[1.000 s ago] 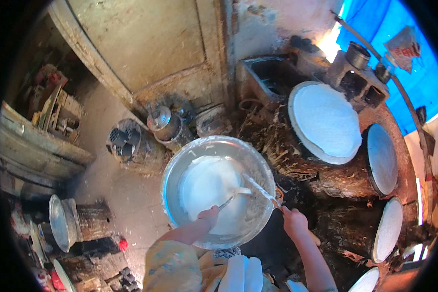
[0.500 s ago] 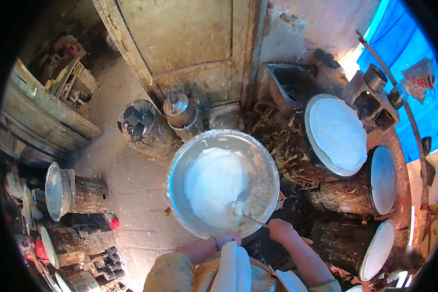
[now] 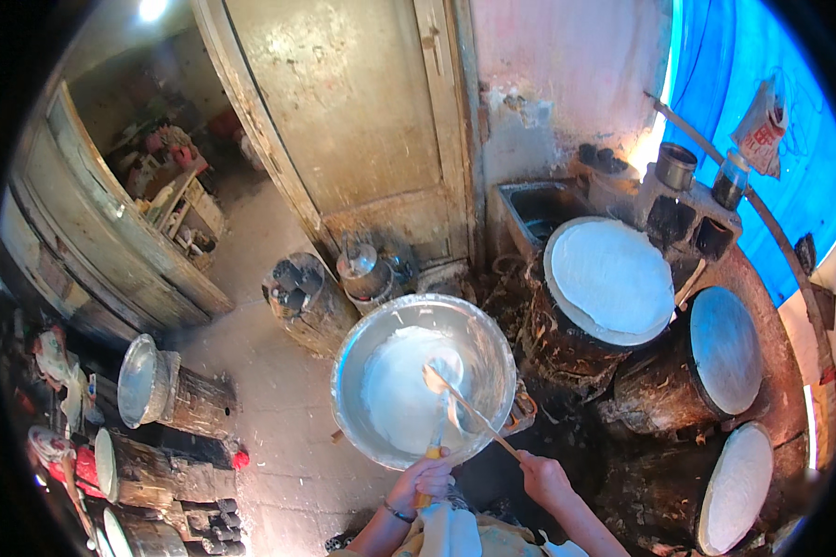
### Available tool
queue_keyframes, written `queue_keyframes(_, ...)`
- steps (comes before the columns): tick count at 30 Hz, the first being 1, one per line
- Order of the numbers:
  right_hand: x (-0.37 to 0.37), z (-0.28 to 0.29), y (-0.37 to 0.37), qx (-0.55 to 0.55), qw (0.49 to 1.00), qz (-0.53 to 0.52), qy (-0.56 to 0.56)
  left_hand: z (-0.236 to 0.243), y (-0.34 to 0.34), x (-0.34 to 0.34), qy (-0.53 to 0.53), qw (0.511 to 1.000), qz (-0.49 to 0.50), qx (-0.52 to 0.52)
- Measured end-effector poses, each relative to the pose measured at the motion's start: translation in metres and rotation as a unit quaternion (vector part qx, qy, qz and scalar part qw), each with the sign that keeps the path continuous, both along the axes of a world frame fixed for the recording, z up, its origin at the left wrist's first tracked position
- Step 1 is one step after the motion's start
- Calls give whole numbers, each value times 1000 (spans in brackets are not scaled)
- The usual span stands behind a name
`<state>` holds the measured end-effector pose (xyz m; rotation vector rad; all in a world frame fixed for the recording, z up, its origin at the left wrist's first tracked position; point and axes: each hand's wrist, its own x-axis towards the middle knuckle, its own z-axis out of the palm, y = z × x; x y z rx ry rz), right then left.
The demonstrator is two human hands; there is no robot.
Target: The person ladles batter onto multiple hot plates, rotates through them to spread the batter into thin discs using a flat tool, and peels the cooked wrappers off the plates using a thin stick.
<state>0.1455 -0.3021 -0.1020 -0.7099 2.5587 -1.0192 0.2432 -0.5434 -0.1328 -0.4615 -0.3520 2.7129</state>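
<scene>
A large metal basin [image 3: 348, 357] in the middle holds white batter [image 3: 390, 399]. My left hand [image 3: 427, 481] is closed around the yellow handle of a utensil at the basin's near rim; its pale upper part reaches over the batter. My right hand [image 3: 541, 475], at the lower right of the basin, grips a wooden stick [image 3: 478, 416] whose flat end crosses over the other utensil inside the basin.
Round griddles [image 3: 608, 278], [image 3: 724, 351], [image 3: 734, 487] on blackened stoves stand at right, before a blue tarp [image 3: 794, 232] and sink [image 3: 539, 209]. Further stoves [image 3: 195, 408] are at left. A wooden door [image 3: 353, 111], doorway, metal pot [image 3: 362, 278] and charcoal-topped drum [image 3: 302, 311] lie ahead.
The view has tilted up toward the door. My left hand, lower at the rim before, now holds its utensil raised in view; the stick in my right hand now lies across it.
</scene>
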Motion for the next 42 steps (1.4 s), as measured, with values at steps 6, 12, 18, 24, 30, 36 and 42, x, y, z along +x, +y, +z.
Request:
queue_keyframes(6, -9, 37, -14, -179, 981, 3, 71, 109, -48, 4, 69, 916, -17, -395)
queue_keyframes(12, -14, 42, -43, -281, 951, -5, 132, 141, -108, 8, 104, 868, 19, -485)
queue_keyframes(18, -23, 44, -91, -307, 947, -12, 92, 116, -142, -4, -35, 972, 13, -232)
queue_keyframes(24, -40, 21, -99, -260, 963, -59, 30, 125, -150, 26, 66, 948, -14, -312)
queue_keyframes(30, -46, 7, -105, -198, 978, -53, 49, 95, -156, -12, -78, 905, -83, -409)
queue_keyframes(36, -33, -2, -76, 11, 997, -75, 30, 95, -126, -59, -23, 879, -200, -431)
queue_keyframes(42, -35, -10, 9, -149, 947, -276, 69, 148, -33, -151, 56, 810, -336, -478)
